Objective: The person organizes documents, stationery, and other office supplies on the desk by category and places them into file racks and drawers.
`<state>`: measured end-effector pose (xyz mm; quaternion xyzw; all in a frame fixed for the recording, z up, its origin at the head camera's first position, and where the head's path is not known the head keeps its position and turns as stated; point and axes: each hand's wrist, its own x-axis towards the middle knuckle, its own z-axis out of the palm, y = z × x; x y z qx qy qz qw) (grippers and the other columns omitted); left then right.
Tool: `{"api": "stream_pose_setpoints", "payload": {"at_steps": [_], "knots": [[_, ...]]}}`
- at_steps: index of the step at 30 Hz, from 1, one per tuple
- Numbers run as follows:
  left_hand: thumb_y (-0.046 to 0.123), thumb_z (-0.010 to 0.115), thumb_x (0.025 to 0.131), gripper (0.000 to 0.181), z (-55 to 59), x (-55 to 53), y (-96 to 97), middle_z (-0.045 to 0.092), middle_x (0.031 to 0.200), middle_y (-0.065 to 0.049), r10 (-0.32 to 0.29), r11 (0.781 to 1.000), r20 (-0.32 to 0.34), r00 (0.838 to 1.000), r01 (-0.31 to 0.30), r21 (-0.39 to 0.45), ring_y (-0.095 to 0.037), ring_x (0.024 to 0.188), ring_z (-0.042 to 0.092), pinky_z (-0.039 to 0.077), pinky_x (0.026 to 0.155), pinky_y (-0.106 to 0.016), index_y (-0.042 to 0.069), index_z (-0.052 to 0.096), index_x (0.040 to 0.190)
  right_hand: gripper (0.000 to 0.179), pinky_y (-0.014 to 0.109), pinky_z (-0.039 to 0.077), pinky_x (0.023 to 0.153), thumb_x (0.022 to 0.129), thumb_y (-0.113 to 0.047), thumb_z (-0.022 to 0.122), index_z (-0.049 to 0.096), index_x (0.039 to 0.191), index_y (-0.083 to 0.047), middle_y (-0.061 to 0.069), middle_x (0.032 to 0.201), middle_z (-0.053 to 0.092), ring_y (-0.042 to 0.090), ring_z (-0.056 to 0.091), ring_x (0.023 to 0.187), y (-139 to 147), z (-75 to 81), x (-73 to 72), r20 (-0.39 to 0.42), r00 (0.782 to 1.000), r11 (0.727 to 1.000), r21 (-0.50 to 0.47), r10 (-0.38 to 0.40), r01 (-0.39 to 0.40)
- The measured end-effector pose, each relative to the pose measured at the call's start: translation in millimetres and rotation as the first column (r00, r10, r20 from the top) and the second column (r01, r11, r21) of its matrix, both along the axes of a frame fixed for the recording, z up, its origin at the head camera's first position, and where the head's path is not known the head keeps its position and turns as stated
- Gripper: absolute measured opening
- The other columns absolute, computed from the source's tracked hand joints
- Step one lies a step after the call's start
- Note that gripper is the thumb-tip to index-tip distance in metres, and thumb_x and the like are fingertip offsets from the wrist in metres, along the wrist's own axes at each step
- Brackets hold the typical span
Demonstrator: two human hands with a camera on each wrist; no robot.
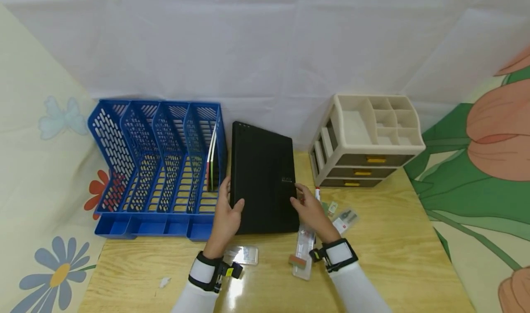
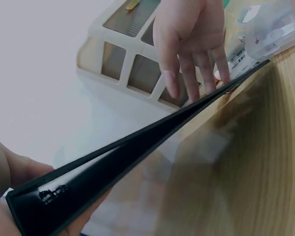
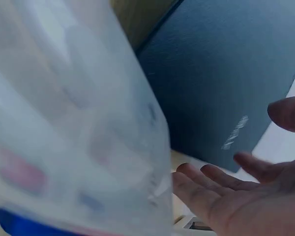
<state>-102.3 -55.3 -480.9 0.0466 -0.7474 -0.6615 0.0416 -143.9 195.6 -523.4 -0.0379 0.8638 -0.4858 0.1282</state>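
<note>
Left hand (image 1: 227,216) grips the black folder (image 1: 265,179) by its left edge; right hand (image 1: 310,209), fingers loosely straight, is at the opposite edge, contact unclear! Folder's between them, long side running away; blue rack (image 1: 157,217) leftward, left hand nearer.

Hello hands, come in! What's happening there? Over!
Left grip holds flat, black, rectangular folder. Right grip at folder's right edge, contact unclear. Long, clear plastic case on table, close by right grip.
</note>
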Motion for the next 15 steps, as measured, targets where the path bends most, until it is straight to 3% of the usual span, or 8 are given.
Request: {"api": "stream_pose_setpoints", "payload": {"at_steps": [4, 8, 10, 13, 15], "knots": [[-0.008, 0.049, 0.095, 0.068, 21.6, 10.6, -4.0, 0.036, 0.151, -0.018, -0.019, 0.999, -0.042, 0.999, 0.02, 0.026, -0.033, 0.134, 0.038, 0.035, 0.108, -0.06, 0.012, 0.02, 0.154, 0.067, 0.06, 0.039, 0.106, 0.102, -0.026, 0.05, 0.015, 0.153, 0.001, 0.032, 0.151, 0.031, 0.047, 0.039, 0.132, 4.6, 4.1, -5.4, 0.013, 1.0, 0.994, -0.108, -0.011, 0.013], [-0.009, 0.047, 0.096, 0.067, 43.3, 20.5, -8.8, 0.035, 0.152, -0.019, -0.042, 0.998, -0.103, 0.994, 0.046, 0.037, -0.034, 0.133, 0.039, 0.037, 0.106, -0.062, 0.008, 0.018, 0.154, 0.07, 0.058, 0.039, 0.107, 0.102, -0.031, 0.048, 0.014, 0.153, 0.0, 0.035, 0.145, 0.04, 0.045, 0.045, 0.128, 3.9, 12.4, -9.4, 0.055, 0.998, 0.98, -0.196, -0.011, 0.022], [-0.005, 0.049, 0.097, 0.067, 44.1, 22.1, -11.8, 0.035, 0.151, -0.016, -0.053, 0.997, -0.133, 0.99, 0.059, 0.042, -0.031, 0.132, 0.041, 0.038, 0.105, -0.061, 0.011, 0.018, 0.154, 0.07, 0.054, 0.043, 0.104, 0.101, -0.037, 0.048, 0.018, 0.153, -0.002, 0.033, 0.14, 0.047, 0.04, 0.052, 0.123, 2.0, 17.6, -10.4, 0.08, 0.997, 0.967, -0.253, -0.017, 0.037], [-0.001, 0.05, 0.098, 0.067, 37.4, 22.5, -16.4, 0.038, 0.149, -0.014, -0.088, 0.992, -0.188, 0.978, 0.104, 0.076, -0.029, 0.128, 0.046, 0.042, 0.102, -0.06, 0.016, 0.018, 0.155, 0.066, 0.04, 0.05, 0.097, 0.101, -0.038, 0.048, 0.024, 0.152, -0.004, 0.02, 0.134, 0.055, 0.027, 0.058, 0.115, -1.3, 24.4, -10.8, 0.109, 0.993, 0.905, -0.418, -0.035, 0.077], [0.003, 0.05, 0.099, 0.066, 31.7, 23.0, -19.4, 0.039, 0.148, -0.013, -0.108, 0.987, -0.217, 0.97, 0.13, 0.09, -0.028, 0.127, 0.047, 0.044, 0.1, -0.059, 0.019, 0.018, 0.155, 0.059, 0.031, 0.053, 0.091, 0.102, -0.032, 0.047, 0.028, 0.151, -0.004, 0.01, 0.127, 0.06, 0.019, 0.061, 0.108, -2.3, 27.7, -10.0, 0.116, 0.993, 0.821, -0.563, -0.037, 0.096]]}}
